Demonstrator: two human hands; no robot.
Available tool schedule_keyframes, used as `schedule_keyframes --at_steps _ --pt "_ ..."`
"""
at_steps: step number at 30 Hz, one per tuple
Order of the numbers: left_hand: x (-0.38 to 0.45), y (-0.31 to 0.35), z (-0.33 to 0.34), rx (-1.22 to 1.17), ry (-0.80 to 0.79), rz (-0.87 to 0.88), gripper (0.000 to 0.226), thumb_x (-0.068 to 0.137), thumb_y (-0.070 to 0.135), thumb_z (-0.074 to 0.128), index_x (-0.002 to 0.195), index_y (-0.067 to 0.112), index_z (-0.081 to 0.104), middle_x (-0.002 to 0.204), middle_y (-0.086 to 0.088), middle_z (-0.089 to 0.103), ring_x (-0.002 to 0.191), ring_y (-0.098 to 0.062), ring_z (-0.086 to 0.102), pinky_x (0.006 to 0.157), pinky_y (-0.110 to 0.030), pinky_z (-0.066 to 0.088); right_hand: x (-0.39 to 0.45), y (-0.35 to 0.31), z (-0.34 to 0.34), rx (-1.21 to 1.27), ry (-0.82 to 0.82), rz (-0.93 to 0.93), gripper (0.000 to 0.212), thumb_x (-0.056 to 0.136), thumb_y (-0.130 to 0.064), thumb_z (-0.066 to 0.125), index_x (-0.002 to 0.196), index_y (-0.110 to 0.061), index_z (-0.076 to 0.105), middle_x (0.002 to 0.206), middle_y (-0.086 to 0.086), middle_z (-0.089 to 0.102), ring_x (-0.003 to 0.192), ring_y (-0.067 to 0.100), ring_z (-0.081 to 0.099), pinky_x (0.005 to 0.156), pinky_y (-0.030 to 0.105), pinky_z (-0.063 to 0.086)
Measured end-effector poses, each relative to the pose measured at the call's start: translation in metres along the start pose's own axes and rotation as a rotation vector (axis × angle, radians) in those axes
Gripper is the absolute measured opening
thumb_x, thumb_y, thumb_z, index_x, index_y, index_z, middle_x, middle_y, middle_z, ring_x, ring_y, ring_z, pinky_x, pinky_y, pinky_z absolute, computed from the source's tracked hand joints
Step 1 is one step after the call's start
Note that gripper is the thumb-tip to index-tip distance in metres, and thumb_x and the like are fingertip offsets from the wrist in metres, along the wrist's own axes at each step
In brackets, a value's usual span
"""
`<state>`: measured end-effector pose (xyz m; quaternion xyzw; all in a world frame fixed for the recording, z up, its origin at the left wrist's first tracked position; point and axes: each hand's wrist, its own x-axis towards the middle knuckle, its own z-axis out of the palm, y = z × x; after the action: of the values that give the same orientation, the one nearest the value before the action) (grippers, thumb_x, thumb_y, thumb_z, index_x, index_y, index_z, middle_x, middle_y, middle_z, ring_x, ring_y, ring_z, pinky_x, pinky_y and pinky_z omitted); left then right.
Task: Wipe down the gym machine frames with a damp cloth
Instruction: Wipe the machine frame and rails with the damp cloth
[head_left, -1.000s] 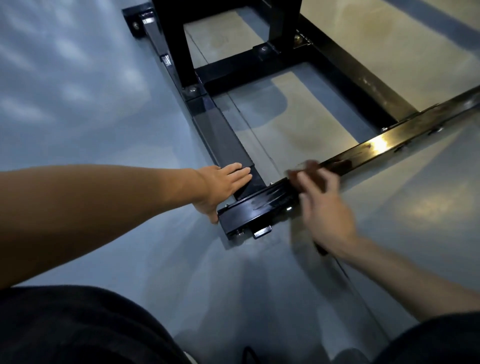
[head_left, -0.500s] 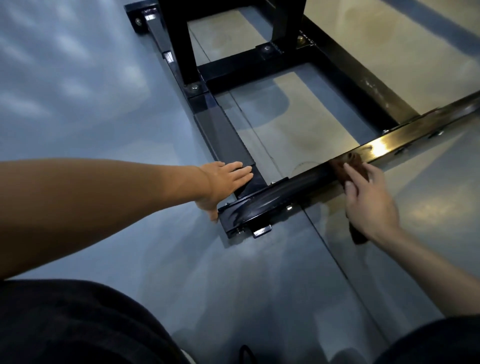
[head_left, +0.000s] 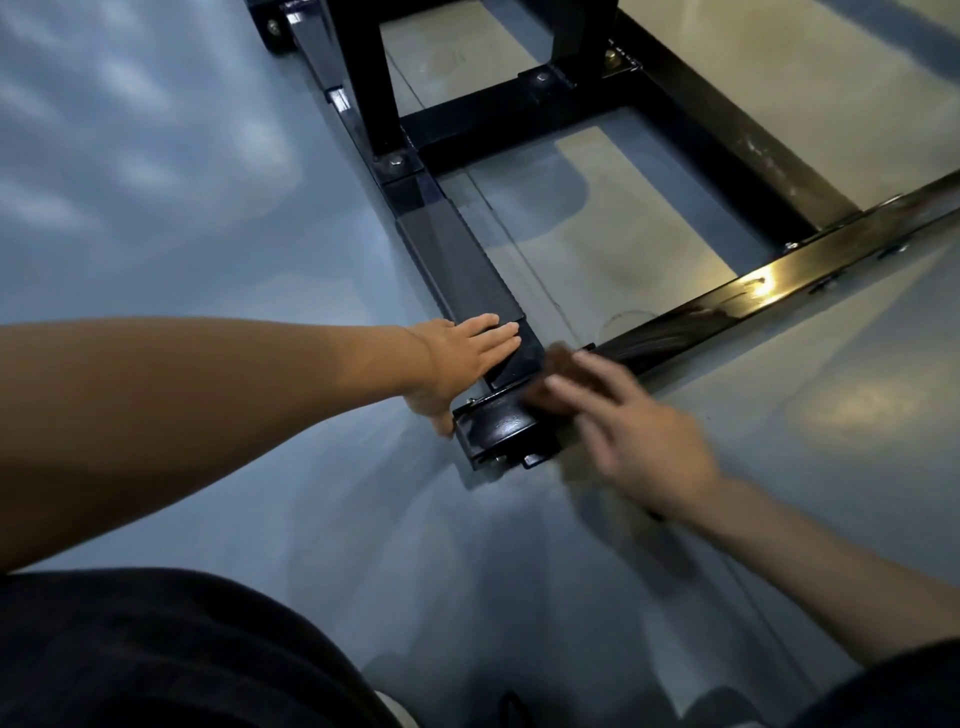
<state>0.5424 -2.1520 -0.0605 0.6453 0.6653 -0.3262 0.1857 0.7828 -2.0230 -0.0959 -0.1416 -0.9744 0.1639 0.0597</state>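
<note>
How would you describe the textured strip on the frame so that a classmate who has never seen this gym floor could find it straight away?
Start at the black machine frame lying low on the glossy floor and follow its left rail towards the person. The textured strip lies on top of that rail, its near end under the fingers of the left hand. Unlike the shiny painted bars around it, it is matt and finely ribbed.

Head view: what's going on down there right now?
A person is wiping a black machine frame low on the floor. The left hand rests flat on the ribbed side rail. The right hand, motion-blurred, presses a brown cloth on the front bar near its corner.
</note>
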Motion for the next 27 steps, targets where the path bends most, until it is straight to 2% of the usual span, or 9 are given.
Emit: schedule_keyframes --at_steps 3,5,8,11,15,18,21,24,27 --pt "0.001 -0.004 0.002 -0.024 0.013 0.014 0.141 0.075 0.073 0.073 0.158 0.014 -0.025 0.167 0.001 -0.027 0.156 -0.025 -0.018 0.125 -0.045 0.024 -0.001 0.058 -0.024 -0.047 0.101 0.294 0.05 0.1 -0.031 0.052 0.149 -0.044 0.05 0.164 -0.007 0.031 0.103 0.039 0.07 0.077 0.048 0.057" --pt "0.0 -0.003 0.003 -0.03 0.004 0.004 0.141 0.075 0.071 0.075 0.158 0.014 -0.025 0.167 0.001 -0.027 0.156 -0.025 -0.018 0.124 -0.046 0.027 0.004 0.076 -0.035 -0.074 0.094 0.415 0.047 0.104 -0.03 0.05 0.15 -0.036 0.051 0.164 0.0 0.03 0.114 0.04 0.065 0.088 0.049 0.054" --pt "0.003 0.002 -0.001 -0.019 -0.014 -0.006 0.142 0.075 0.066 0.078 0.157 0.012 -0.025 0.167 -0.001 -0.028 0.156 -0.027 -0.019 0.121 -0.047 0.031 0.02 0.075 -0.046 -0.092 -0.066 0.394 0.05 0.105 -0.034 0.048 0.155 -0.032 0.046 0.16 0.005 0.026 0.113 0.044 0.064 0.097 0.051 0.054" --pt "0.002 0.001 -0.002 -0.004 -0.017 -0.015 0.144 0.073 0.068 0.079 0.157 0.012 -0.024 0.167 -0.003 -0.027 0.156 -0.028 -0.018 0.122 -0.047 0.031 0.038 0.044 -0.054 -0.124 -0.221 0.295 0.051 0.105 -0.038 0.047 0.155 -0.037 0.042 0.156 0.003 0.023 0.104 0.045 0.067 0.096 0.05 0.053" --pt "0.0 0.004 -0.01 0.018 -0.037 -0.035 0.143 0.074 0.065 0.08 0.159 0.012 -0.022 0.168 -0.003 -0.025 0.156 -0.028 -0.016 0.122 -0.049 0.03 0.029 -0.024 -0.032 -0.123 -0.239 0.109 0.051 0.104 -0.039 0.048 0.155 -0.041 0.04 0.161 0.001 0.018 0.091 0.036 0.07 0.079 0.043 0.057" --pt "-0.004 0.005 -0.024 0.047 -0.048 -0.03 0.138 0.076 0.057 0.083 0.161 0.011 -0.016 0.17 -0.005 -0.016 0.157 -0.029 -0.007 0.122 -0.048 0.03 0.023 -0.071 -0.006 -0.126 -0.25 -0.079 0.052 0.103 -0.039 0.047 0.154 -0.04 0.039 0.163 0.005 0.02 0.084 0.032 0.07 0.062 0.038 0.051" --pt "-0.007 0.004 -0.027 0.103 -0.049 -0.016 0.13 0.082 0.043 0.082 0.161 0.012 -0.016 0.17 -0.005 -0.016 0.158 -0.027 -0.002 0.117 -0.043 0.038 0.023 -0.097 0.01 -0.122 -0.253 -0.12 0.051 0.101 -0.036 0.051 0.151 -0.039 0.039 0.158 0.007 0.024 0.077 0.032 0.068 0.054 0.035 0.043" --pt "-0.011 0.004 -0.021 0.114 -0.04 -0.021 0.106 0.096 0.011 0.064 0.16 0.017 -0.02 0.169 -0.002 -0.021 0.158 -0.027 -0.006 0.107 -0.037 0.046 0.011 -0.082 0.009 -0.164 -0.27 -0.192 0.056 0.094 -0.034 0.062 0.147 -0.039 0.045 0.155 0.01 0.034 0.067 0.03 0.068 0.045 0.031 0.039" --pt "-0.011 0.004 -0.024 0.084 -0.023 0.007 0.095 0.097 -0.001 0.053 0.162 0.017 -0.015 0.17 -0.002 -0.017 0.158 -0.026 -0.001 0.106 -0.037 0.044 0.0 -0.028 -0.006 -0.164 -0.217 -0.148 0.061 0.088 -0.032 0.07 0.146 -0.039 0.052 0.153 0.008 0.042 0.065 0.029 0.07 0.042 0.031 0.043"
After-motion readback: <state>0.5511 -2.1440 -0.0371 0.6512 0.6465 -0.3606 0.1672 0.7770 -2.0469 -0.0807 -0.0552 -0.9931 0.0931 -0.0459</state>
